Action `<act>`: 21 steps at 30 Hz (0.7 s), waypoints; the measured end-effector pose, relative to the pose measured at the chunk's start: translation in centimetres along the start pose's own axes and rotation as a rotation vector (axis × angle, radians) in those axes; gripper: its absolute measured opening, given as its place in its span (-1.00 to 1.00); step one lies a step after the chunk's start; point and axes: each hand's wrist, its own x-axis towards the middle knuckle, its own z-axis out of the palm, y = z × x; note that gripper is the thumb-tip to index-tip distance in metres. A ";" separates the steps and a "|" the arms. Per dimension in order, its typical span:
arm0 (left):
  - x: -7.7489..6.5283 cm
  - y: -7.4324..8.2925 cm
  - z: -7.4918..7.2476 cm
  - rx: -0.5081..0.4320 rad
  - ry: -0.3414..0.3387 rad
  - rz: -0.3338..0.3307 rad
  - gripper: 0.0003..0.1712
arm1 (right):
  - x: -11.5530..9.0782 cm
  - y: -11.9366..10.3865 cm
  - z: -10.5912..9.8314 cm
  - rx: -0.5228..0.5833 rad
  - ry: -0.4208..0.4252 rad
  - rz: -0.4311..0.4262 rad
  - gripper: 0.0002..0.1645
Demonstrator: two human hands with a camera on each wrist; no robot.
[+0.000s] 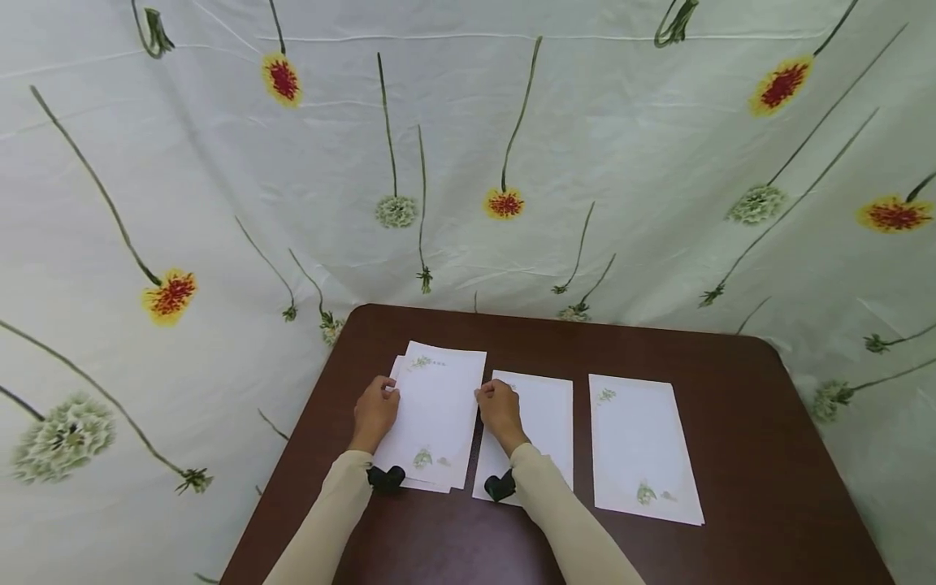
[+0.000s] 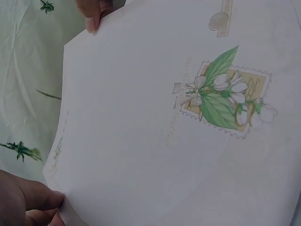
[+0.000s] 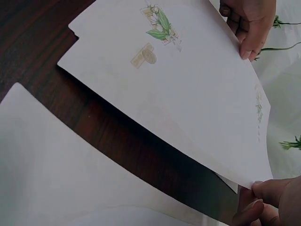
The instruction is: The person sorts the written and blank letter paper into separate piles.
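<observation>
A sheet of printed paper (image 1: 439, 414) is held by its two side edges, above the left stack. My left hand (image 1: 375, 413) pinches the left edge between thumb and fingers. The right edge is gripped by my right hand (image 1: 501, 409), thumb on top and fingers beneath in the right wrist view. On the sheet, a white-flower and green-leaf print (image 2: 218, 94) shows near the lower end. Under it, a second sheet (image 1: 426, 486) pokes out at the left and bottom. My right forearm passes over the middle sheet (image 1: 544, 431).
Further right lies another paper stack (image 1: 639, 447) with the same kind of print. All rest on a dark brown table (image 1: 753, 455) with rounded corners. Behind it hangs a white flower-printed cloth (image 1: 453, 138). Black bands (image 1: 386, 479) sit at both wrists.
</observation>
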 end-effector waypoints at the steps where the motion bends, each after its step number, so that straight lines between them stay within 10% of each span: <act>1: 0.0 -0.1 -0.1 -0.001 0.003 -0.003 -0.64 | 0.0 -0.1 0.2 0.000 -0.002 -0.003 -0.81; 21: -0.2 -1.6 -0.7 0.021 0.018 -0.043 -0.57 | -0.2 -0.8 2.7 -0.059 -0.058 0.023 -0.74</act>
